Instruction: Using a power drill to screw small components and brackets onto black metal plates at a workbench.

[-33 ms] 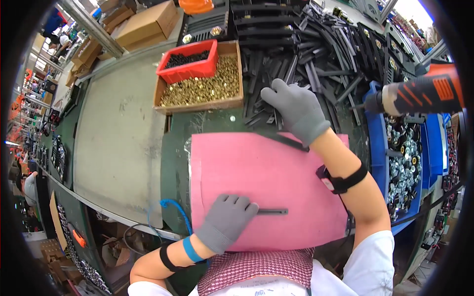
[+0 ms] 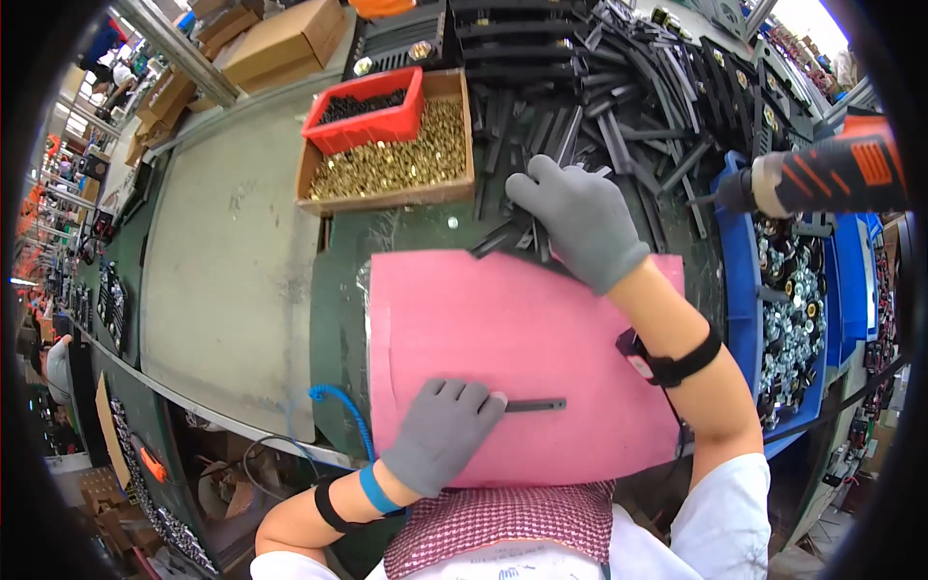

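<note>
My left hand (image 2: 447,433), in a grey glove, is closed on a short dark flat strip (image 2: 536,405) with a small hole near its free end. The strip points right over the pink mat (image 2: 503,329). Beyond the mat's far edge, my gloved right hand (image 2: 585,217) reaches into a loose pile of dark metal strips (image 2: 619,126). Its fingers curl downward, and their undersides are hidden. Some strips (image 2: 503,237) lie just left of and under this hand, by the mat's edge.
A cardboard box (image 2: 387,205) of brass-coloured fasteners holds a red bin (image 2: 362,130) of dark screws. An orange and black power driver (image 2: 822,181) hangs at right, near a blue bin (image 2: 742,319) of metal parts. A coiled blue cord (image 2: 348,401) lies left of the mat.
The view has shifted slightly. A long dark strip under my right hand has moved left and away from me, off the mat's far part. My left hand keeps its grip.
</note>
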`<state>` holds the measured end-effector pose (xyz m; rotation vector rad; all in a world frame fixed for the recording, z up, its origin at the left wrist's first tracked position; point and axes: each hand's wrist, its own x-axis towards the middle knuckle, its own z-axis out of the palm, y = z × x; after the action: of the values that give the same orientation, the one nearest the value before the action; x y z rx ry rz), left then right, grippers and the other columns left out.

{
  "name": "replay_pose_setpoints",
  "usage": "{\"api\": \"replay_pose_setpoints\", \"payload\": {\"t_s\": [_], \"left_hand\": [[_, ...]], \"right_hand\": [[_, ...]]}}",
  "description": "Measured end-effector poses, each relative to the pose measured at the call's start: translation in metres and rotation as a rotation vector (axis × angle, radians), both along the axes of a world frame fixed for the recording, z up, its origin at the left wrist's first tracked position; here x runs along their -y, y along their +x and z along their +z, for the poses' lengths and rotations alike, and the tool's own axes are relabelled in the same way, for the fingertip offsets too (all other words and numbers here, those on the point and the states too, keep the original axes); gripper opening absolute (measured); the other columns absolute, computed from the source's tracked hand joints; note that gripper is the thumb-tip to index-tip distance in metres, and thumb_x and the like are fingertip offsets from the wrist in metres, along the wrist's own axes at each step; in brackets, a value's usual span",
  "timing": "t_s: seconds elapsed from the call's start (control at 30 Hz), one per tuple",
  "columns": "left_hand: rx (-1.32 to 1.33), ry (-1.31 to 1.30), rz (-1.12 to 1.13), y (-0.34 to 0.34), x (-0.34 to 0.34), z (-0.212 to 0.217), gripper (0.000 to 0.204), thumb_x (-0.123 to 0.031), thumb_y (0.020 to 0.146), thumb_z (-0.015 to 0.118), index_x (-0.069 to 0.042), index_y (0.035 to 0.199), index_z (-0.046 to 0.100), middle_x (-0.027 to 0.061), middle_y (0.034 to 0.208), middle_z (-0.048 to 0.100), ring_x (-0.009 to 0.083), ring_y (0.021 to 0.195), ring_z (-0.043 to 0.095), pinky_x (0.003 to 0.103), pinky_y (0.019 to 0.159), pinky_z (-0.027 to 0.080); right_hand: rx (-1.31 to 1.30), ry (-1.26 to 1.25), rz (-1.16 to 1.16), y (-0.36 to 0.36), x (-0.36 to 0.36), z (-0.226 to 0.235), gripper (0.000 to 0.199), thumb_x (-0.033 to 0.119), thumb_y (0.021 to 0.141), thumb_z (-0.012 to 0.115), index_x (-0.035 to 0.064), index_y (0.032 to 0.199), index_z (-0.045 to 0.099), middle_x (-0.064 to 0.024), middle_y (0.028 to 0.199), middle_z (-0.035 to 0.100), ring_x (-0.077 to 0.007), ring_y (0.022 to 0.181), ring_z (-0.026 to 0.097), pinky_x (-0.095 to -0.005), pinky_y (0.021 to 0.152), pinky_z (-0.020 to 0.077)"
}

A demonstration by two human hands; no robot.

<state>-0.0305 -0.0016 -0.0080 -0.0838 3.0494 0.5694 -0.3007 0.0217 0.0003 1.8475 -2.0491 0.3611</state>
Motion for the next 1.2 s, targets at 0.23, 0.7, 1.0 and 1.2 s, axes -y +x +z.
{"api": "replay_pose_setpoints", "payload": {"t_s": [0.23,0.7,1.0,1.2], "left_hand": [[-0.194,0.221,0.203,0.042,-0.013,-0.001,0.024,-0.012,0.079,0.069,-0.007,0.103,0.065,0.0068,0.09,0.06,0.0252,0.083,0.057,0.037,0.076,0.044],[-0.209,-0.023,0.445,0.063,-0.04,-0.017,0.042,-0.031,0.084,0.066,-0.007,0.119,0.062,0.0202,0.127,0.05,0.0377,0.113,0.049,0.046,0.097,0.037],[-0.516,0.137,0.368,0.055,-0.062,-0.01,0.033,-0.027,0.081,0.069,-0.006,0.107,0.065,0.0066,0.081,0.054,0.0271,0.067,0.052,0.037,0.061,0.039],[-0.041,0.2,0.156,0.061,-0.057,-0.01,0.033,-0.017,0.083,0.067,-0.008,0.114,0.063,0.0066,0.077,0.054,0.0234,0.063,0.055,0.036,0.054,0.043]], "right_hand": [[0.156,0.351,-0.132,0.119,-0.063,0.022,0.018,0.013,0.077,0.064,0.0079,0.093,0.057,-0.0079,0.079,0.051,-0.0235,0.067,0.063,-0.0338,0.055,0.052],[0.569,0.164,-0.229,0.103,-0.158,-0.011,0.029,0.01,0.08,0.067,0.0056,0.109,0.065,-0.0143,0.104,0.059,-0.0277,0.084,0.058,-0.037,0.075,0.0475],[0.726,0.125,-0.068,0.117,-0.157,-0.014,0.027,0.006,0.076,0.07,0.0095,0.103,0.066,-0.008,0.096,0.06,-0.0261,0.084,0.058,-0.0357,0.075,0.0476],[0.58,0.189,-0.075,0.113,-0.156,-0.016,0.033,0.005,0.074,0.067,0.0116,0.106,0.067,-0.0065,0.104,0.06,-0.0238,0.084,0.057,-0.0353,0.075,0.0462]]}}
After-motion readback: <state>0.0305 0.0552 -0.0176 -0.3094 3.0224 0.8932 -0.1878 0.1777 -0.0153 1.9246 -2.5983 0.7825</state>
